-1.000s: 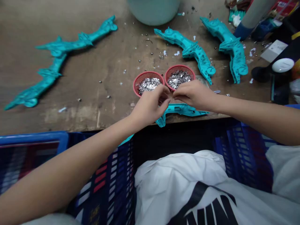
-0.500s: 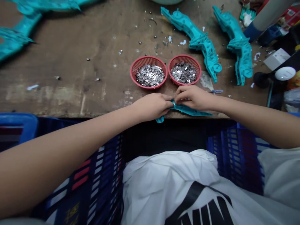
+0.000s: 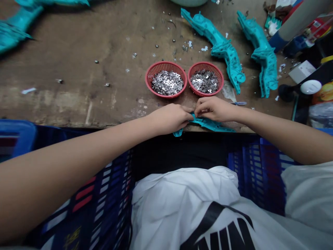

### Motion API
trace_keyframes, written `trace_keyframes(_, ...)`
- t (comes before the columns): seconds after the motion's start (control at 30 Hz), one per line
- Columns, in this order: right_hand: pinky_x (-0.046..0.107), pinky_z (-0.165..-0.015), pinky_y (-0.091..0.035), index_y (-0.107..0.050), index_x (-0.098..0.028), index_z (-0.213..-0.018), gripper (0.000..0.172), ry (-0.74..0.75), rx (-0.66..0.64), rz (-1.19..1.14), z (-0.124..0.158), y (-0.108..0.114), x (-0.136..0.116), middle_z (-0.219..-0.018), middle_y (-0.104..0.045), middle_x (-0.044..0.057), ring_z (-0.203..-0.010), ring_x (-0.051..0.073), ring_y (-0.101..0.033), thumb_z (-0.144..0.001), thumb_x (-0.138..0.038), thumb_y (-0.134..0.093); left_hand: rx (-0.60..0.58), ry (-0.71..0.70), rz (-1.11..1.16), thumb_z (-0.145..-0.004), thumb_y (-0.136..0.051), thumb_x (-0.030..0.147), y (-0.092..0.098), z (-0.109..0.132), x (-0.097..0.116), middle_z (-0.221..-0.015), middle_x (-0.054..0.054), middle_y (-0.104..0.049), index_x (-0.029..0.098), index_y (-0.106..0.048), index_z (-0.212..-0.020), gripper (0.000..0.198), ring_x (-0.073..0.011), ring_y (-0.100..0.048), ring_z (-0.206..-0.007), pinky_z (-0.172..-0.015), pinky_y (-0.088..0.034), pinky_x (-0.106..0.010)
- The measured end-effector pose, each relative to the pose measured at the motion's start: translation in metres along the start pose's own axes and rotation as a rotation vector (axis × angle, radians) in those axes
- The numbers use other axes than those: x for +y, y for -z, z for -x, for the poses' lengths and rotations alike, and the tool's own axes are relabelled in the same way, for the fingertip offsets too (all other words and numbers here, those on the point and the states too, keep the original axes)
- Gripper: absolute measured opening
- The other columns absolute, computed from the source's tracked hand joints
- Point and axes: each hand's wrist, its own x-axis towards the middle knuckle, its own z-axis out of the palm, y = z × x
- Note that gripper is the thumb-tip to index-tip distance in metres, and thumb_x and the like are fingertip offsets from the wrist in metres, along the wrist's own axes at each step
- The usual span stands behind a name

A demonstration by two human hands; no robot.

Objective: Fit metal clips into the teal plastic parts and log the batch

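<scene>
Teal plastic moulding (image 3: 208, 125) lies at the front edge of the wooden counter (image 3: 78, 80), directly under both hands, with one short end jutting past the edge. The left hand (image 3: 170, 119) is closed into a pinch on the moulding's left end. The right hand (image 3: 214, 109) curls over the same end from the other side, pinching it too, so the two hands nearly meet. Just beyond them, two round red plastic baskets (image 3: 147, 79) stand side by side, each heaped with small silver metal pieces (image 3: 166, 82). A small blue-handled tool (image 3: 240, 103) lies just beside the right hand. Farther off, two more teal mouldings (image 3: 223, 52) rest on the counter among scattered metal bits (image 3: 134, 55). A blue plastic crate (image 3: 104, 198) sits below the counter's edge.
</scene>
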Motion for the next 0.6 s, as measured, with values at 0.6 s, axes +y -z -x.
trace_keyframes(0.6,0.03,-0.076,-0.054,-0.086,-0.022,-0.098,0.025,-0.002,-0.047,0.024,0.002,-0.002,0.007,-0.096,-0.077,0.008,-0.082,0.019,-0.071,-0.1,-0.029,-0.062,-0.066,0.01,-0.027,-0.103,-0.064,0.014,0.007,-0.003,0.012,-0.123,-0.01,-0.082,0.019,-0.084,-0.114,0.022,-0.0248,-0.08,-0.104,-0.085,-0.057,-0.033)
